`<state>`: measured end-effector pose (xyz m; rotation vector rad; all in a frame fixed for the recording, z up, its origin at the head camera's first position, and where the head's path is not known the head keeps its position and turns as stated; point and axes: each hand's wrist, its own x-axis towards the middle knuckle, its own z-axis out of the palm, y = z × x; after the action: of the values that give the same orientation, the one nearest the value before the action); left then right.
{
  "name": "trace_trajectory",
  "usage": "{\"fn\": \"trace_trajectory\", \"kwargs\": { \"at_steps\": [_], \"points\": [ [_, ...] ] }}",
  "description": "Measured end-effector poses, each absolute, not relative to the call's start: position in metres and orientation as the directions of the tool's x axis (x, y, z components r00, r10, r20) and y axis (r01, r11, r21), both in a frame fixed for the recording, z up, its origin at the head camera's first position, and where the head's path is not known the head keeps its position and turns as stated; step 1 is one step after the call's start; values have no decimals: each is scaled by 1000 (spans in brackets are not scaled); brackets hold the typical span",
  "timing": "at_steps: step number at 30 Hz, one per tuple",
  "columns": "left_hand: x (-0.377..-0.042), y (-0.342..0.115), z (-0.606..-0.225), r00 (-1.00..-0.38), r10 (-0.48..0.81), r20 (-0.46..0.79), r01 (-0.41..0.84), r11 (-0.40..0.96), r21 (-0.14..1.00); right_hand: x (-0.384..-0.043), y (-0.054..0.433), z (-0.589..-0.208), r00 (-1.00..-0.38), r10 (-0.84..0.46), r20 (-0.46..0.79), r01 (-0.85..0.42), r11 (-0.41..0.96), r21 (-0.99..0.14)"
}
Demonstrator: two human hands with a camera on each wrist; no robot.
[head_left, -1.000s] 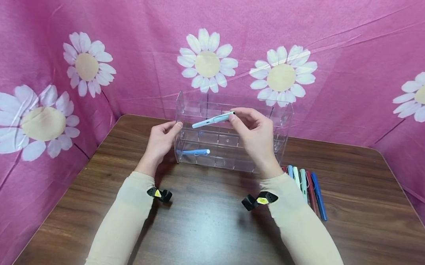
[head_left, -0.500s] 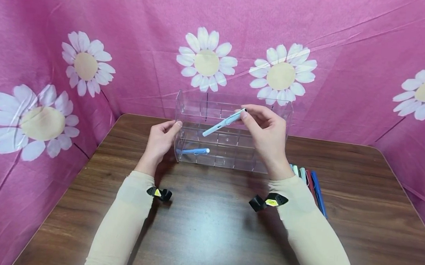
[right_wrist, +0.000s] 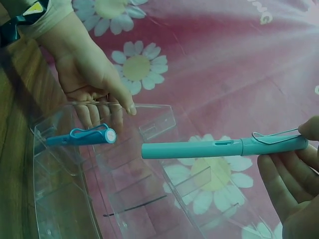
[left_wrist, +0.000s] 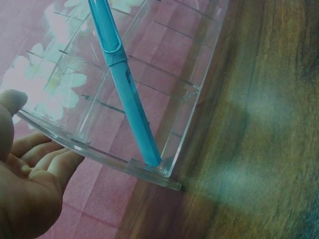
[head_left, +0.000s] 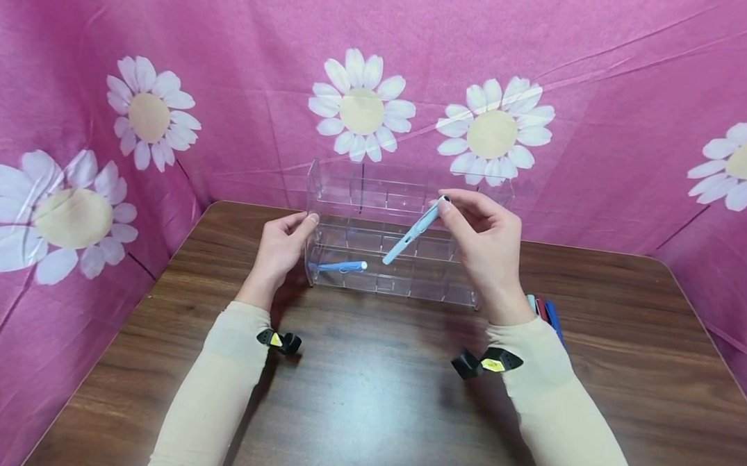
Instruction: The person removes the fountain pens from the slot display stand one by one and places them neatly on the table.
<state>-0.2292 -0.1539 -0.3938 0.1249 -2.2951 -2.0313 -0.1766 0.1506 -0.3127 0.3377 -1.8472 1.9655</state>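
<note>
A clear acrylic rack (head_left: 427, 293) with several compartments stands on the table. My left hand (head_left: 280, 250) holds its left side panel, with the thumb on one face and the fingers behind, as the left wrist view shows. In my right hand (head_left: 493, 255), a light blue pen (head_left: 413, 235) is pinched by its cap end. This pen slants down to the left in front of the rack, its lower end free. A blue pen (head_left: 341, 266) lies in the rack's bottom-left compartment; the right wrist view shows the round end of its cap (right_wrist: 110, 135) and its clip.
Several other pens (head_left: 553, 317) lie on the wooden table (head_left: 354, 399) to the right, mostly hidden by my right forearm. A pink cloth (head_left: 262, 68) with daisies hangs behind and at both sides. Black camera straps (head_left: 284, 342) are on both wrists.
My right hand has moved to the right with the light blue pen, which now tilts more steeply downward. More of the pens on the table are covered. The left hand stays on the rack.
</note>
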Motion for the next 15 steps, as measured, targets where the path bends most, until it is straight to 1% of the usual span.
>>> {"fn": "trace_trajectory", "kwargs": {
  "at_steps": [6,15],
  "points": [
    [-229,-155,-394,-994,-109,-5,-17,116,993,-173,160,-312,-880,137,454,-460,-13,-888],
    [-229,-155,-394,-993,-118,8,-8,135,991,-170,173,-315,-875,157,457,-449,87,-889]
  ]
}}
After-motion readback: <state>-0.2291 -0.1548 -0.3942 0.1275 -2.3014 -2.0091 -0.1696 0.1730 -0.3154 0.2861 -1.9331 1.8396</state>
